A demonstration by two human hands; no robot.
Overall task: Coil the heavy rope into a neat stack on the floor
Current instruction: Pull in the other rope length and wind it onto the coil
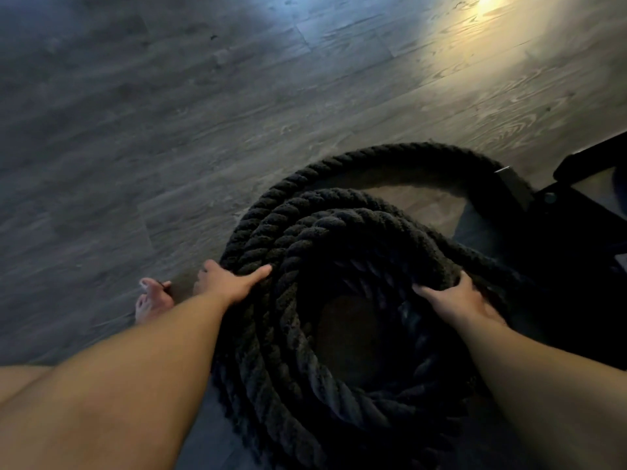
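Observation:
A thick black twisted rope (pixel 305 239) lies coiled in several stacked loops on the grey wood-look floor (pixel 203 113). A bare patch of floor shows in the middle of the coil. One wider loop arcs out at the far side towards the right. My left hand (pixel 227 281) rests on the coil's left rim, thumb stretched across the top strands and fingers down the outer side. My right hand (pixel 458 298) grips the upper strand on the coil's right side, fingers curled over it.
A black metal frame (pixel 583 205) with a bolt stands on the floor at the right, touching the rope's outer loop. My bare left foot (pixel 152 300) is beside the coil's left edge. Open floor stretches to the left and far side, with a light glare at the top right.

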